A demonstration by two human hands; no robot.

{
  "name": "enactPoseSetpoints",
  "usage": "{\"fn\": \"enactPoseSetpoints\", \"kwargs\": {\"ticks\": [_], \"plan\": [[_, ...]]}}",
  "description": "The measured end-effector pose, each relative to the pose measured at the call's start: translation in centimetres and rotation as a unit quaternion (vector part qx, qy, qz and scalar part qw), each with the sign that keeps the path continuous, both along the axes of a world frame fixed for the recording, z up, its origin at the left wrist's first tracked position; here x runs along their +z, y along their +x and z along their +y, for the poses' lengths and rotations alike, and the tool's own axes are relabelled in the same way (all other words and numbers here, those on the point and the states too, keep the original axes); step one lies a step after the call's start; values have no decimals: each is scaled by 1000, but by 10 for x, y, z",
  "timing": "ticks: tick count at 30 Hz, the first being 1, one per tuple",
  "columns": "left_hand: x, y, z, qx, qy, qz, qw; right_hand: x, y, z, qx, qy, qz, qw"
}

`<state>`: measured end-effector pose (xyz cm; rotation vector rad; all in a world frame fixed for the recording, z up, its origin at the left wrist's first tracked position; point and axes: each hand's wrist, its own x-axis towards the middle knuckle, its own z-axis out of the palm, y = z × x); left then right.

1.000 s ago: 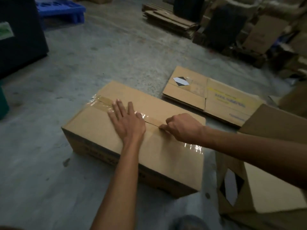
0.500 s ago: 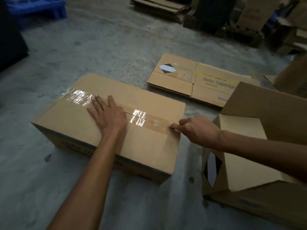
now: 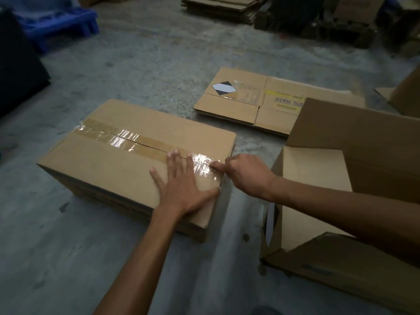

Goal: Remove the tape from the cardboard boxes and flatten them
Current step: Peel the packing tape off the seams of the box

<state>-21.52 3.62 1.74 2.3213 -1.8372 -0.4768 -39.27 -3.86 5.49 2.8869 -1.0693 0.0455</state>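
Left hand moved to the box's near right corner; right hand at the tape's end.

Since the earlier frame I saw the left hand (image 3: 181,187) shift from mid-lid toward the right end of the sealed box (image 3: 127,164), lying flat with fingers spread, fingertips touching the tape (image 3: 136,142). The right hand (image 3: 245,173) was curled, fingertips pinched together at the tape's right end on the lid's edge; whether tape sat between them I could not tell. The box stood on the concrete floor (image 3: 159,55), an open box (image 3: 341,178) just beside it and a flattened box (image 3: 261,98) beyond.
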Motion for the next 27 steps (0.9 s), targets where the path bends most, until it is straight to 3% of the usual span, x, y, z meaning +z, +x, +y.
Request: {"fn": "enactPoseSetpoints", "kwargs": {"ticks": [5, 27], "plan": [[-14, -6, 12, 22, -72, -77, 994, 1, -8, 5, 2, 3, -3, 1000], [-19, -8, 9, 14, -93, -71, 993, -18, -46, 15, -29, 14, -51, 998]]}}
